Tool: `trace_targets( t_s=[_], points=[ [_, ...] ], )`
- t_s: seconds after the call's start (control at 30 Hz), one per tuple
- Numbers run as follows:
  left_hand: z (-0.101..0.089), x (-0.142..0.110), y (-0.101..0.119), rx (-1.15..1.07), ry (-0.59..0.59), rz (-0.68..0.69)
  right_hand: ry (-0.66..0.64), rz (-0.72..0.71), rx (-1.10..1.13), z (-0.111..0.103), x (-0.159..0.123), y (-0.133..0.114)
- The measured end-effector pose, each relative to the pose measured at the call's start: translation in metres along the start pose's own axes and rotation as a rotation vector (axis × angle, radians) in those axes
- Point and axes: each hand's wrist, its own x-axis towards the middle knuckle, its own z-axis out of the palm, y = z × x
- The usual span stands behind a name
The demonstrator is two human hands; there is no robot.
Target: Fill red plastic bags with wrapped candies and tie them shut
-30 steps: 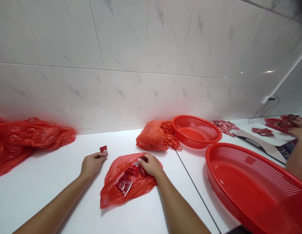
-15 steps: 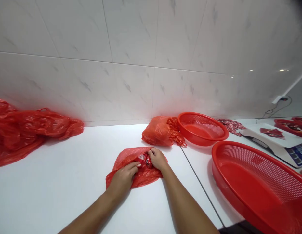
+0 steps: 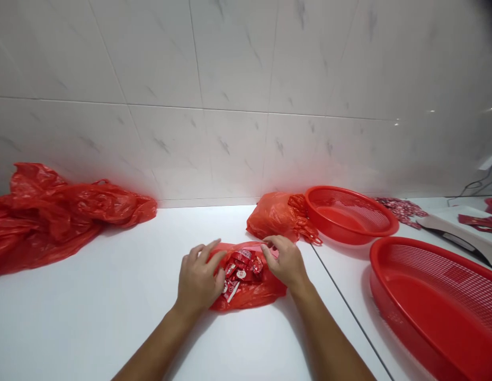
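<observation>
Head view: open red bag (image 3: 251, 301) lies crosswise between left hand (image 3: 198, 280), fingers apart, and right hand (image 3: 288, 263), grip unclear.

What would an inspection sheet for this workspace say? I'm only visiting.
Surface: white table, crossed by a dark seam.
Job's things: open red bag holding small red packets.
Clutter: crumpled red plastic leftward; bundled bag, small basket, large basket, patterned pile and scale rightward.
Hands: left hand open at the bag's left side; right hand at its right, grip unclear.
Cables: thin cable, far right.
Surroundings: pale marbled wall behind.
</observation>
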Motion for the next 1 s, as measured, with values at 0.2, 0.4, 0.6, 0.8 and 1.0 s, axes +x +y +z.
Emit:
trace_targets(
  t_s=[0.2, 0.4, 0.6, 0.8, 1.0],
  points=[
    [-0.018, 0.008, -0.034, -0.142, -0.395, -0.473, -0.354, 0.432, -0.309, -0.039, -0.004, 0.018],
    [-0.027, 0.013, -0.056, -1.059, -0.572, -0.973, -0.535, 0.459, 0.082, -0.049, -0.001, 0.046],
    [-0.042, 0.021, -0.065, -1.926, -0.063, -0.956, 0.050, 0.130, 0.963, -0.037, 0.006, 0.040],
    [-0.034, 0.014, -0.063, -1.930, 0.122, -0.895, 0.181, 0.162, 1.247, -0.019, 0.002, 0.033],
    [-0.030, 0.014, -0.055, -1.959, 0.018, -0.853, 0.321, 0.067, 1.206, -0.019, 0.001, 0.010]
  ],
)
